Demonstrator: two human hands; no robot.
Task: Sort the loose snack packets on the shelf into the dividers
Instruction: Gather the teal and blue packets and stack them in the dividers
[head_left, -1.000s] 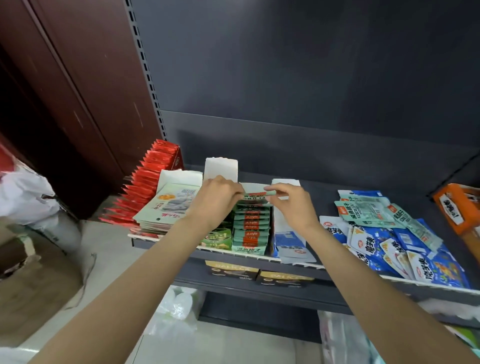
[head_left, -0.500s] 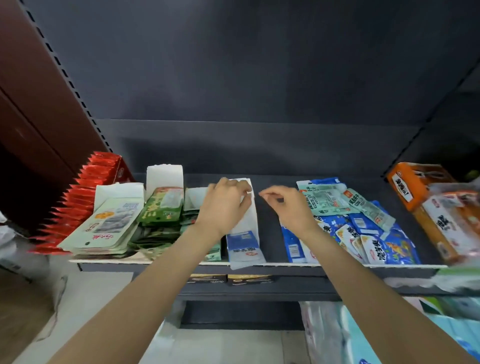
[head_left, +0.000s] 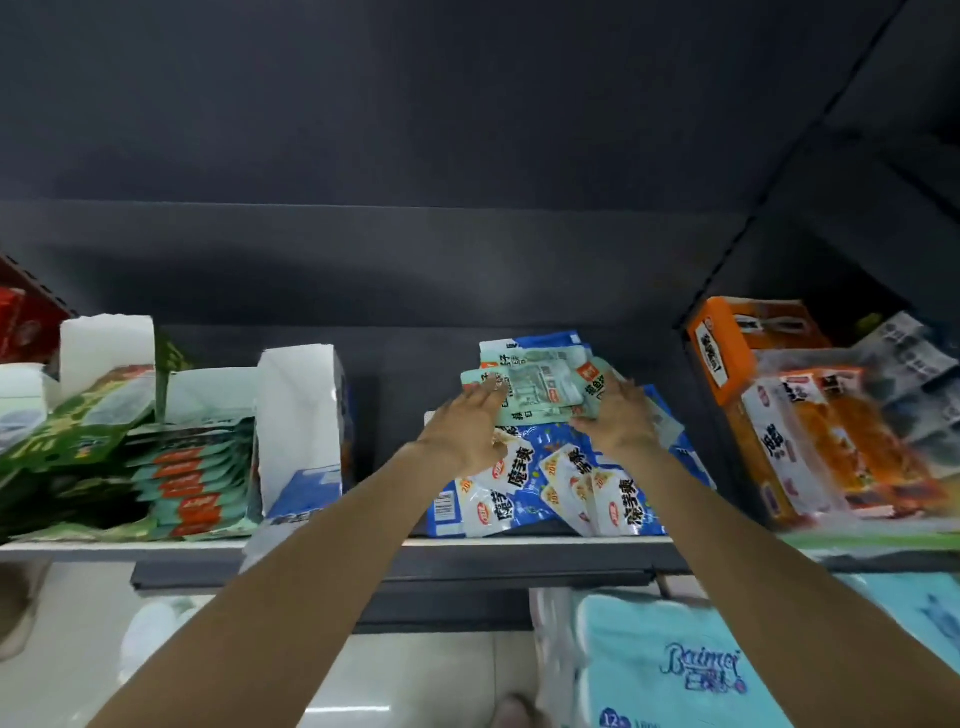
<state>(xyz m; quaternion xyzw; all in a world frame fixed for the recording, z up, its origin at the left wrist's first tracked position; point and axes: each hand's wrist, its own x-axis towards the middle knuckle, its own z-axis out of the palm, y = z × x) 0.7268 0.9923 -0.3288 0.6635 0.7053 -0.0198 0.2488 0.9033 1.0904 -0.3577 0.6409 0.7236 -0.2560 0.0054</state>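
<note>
Nearest the camera, pale blue plastic-wrapped tissue packs (head_left: 670, 670) sit below the dark metal shelf (head_left: 519, 551). On the shelf's front part lies a loose heap of blue and white snack packets (head_left: 545, 488). Just behind it, both hands reach over a small pile of pale green snack packets (head_left: 540, 389): the left hand (head_left: 467, 431) touches the pile's left edge with spread fingers, the right hand (head_left: 623, 421) rests on its right edge, fingers relaxed, neither clamped. To the left stand white cardboard dividers (head_left: 298, 410) holding green and orange sachets (head_left: 197, 478). At right, orange snack boxes (head_left: 748, 343) lean.
</note>
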